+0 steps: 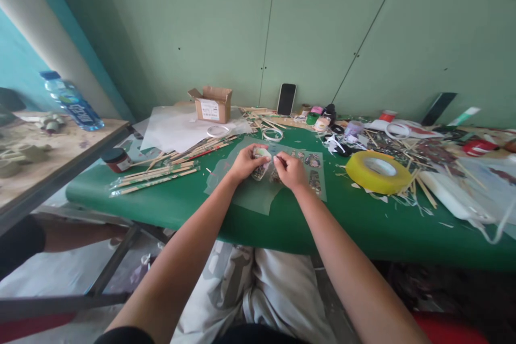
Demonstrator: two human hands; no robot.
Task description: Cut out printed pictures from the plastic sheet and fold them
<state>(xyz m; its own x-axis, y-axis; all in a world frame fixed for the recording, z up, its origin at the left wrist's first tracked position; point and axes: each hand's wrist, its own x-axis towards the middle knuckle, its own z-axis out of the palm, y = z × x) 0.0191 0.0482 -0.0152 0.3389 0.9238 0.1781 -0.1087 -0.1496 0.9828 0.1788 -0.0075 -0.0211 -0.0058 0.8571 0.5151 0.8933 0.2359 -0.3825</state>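
Note:
My left hand [245,162] is closed around a small, pale, rounded object [259,171] with a greenish top and a darker printed pattern; its exact kind is unclear. Close beside it, my right hand [292,170] is closed in a pinch at the object's right side. What lies between the right fingertips is too small to make out. Under both hands, translucent sheets [258,203] are spread on the green tabletop. To the right of my right hand, a clear sheet carries several small printed pictures [313,160].
A roll of yellow tape [355,172] lies at right, near scattered sticks and scraps. Wrapped chopsticks [155,178] and a dark jar [116,159] are at left. Behind stand an open cardboard box [213,107] and a phone [286,99]. A bottle [72,102] stands on the side table.

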